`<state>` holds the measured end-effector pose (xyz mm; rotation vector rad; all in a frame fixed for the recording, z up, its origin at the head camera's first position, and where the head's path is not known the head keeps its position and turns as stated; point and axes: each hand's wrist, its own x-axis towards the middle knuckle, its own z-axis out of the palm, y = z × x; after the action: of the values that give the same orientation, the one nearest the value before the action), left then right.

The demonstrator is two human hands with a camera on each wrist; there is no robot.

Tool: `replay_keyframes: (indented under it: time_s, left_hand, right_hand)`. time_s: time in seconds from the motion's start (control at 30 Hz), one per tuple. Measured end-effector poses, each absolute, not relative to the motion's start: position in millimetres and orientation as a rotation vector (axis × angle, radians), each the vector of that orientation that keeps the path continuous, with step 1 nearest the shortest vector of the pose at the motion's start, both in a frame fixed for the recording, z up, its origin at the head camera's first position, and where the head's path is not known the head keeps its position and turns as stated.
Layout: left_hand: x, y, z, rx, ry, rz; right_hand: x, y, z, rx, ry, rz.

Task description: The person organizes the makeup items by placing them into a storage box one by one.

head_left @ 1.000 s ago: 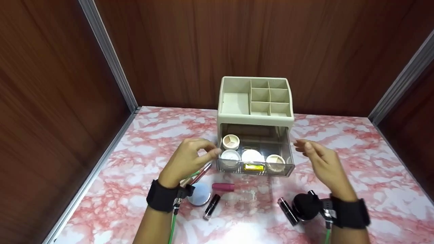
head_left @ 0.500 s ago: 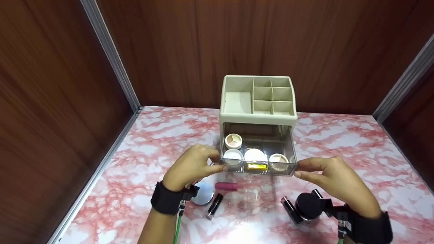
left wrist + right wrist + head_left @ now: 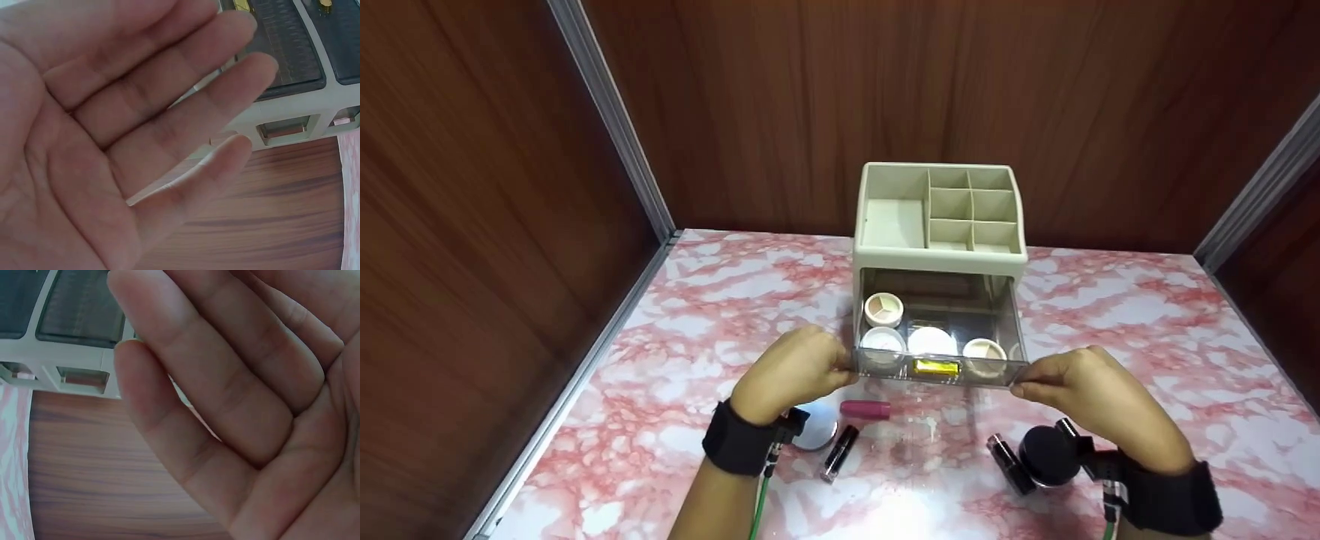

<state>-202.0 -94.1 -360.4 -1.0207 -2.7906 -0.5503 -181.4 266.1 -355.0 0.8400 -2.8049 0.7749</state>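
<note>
A cream makeup organizer (image 3: 941,259) stands mid-table in the head view, its clear lower drawer (image 3: 975,319) pulled out. Inside lie several round white pots, including a three-shade concealer pot (image 3: 883,309), plus a yellow-gold item (image 3: 936,367) by the front panel. My left hand (image 3: 799,375) pinches the drawer's front left corner between thumb and fingers. At the opposite front corner my right hand (image 3: 1099,397) holds on the same way. Both wrist views show the other fingers extended close to the organizer's pale frame (image 3: 242,124); the thumbs' contact is hidden there.
Near the left wrist lie a round silver compact (image 3: 815,427), a pink tube (image 3: 865,409) and a black lipstick tube (image 3: 840,454). Near the right wrist are another black tube (image 3: 1009,463) and a round black case (image 3: 1050,456). Wood panels (image 3: 810,112) enclose the marbled table (image 3: 720,300).
My right hand has come in from the side and taken the drawer's right front corner. My left hand has shifted down onto the left corner. The drawer remains pulled out.
</note>
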Motion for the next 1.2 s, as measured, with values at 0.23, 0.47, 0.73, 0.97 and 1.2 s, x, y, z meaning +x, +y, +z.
replay_keyframes:
  time_s: [0.23, 0.47, 0.73, 0.97, 1.2]
  left_hand:
    - [-202.0, -94.1, -360.0, -1.035, -2.791, -0.554]
    - [-203.6, -95.6, -358.7, -1.006, -2.773, -0.625]
    - [-208.0, -90.9, -363.8, -0.933, -2.677, -0.585]
    - [-216.1, -85.1, -373.7, -0.859, -2.632, -0.592]
    - [-225.7, -84.0, -384.1, -0.79, -2.578, -0.628]
  right_hand:
    - [-181.5, 264.9, -354.2, 0.873, -2.717, 0.678]
    - [-183.2, 265.0, -353.0, 0.792, -2.727, 0.643]
    - [-191.7, 265.2, -360.5, 0.676, -2.638, 0.739]
    - [-202.4, 262.5, -373.5, 0.628, -2.51, 0.769]
    - [-213.4, 253.1, -385.4, 0.558, -2.399, 0.768]
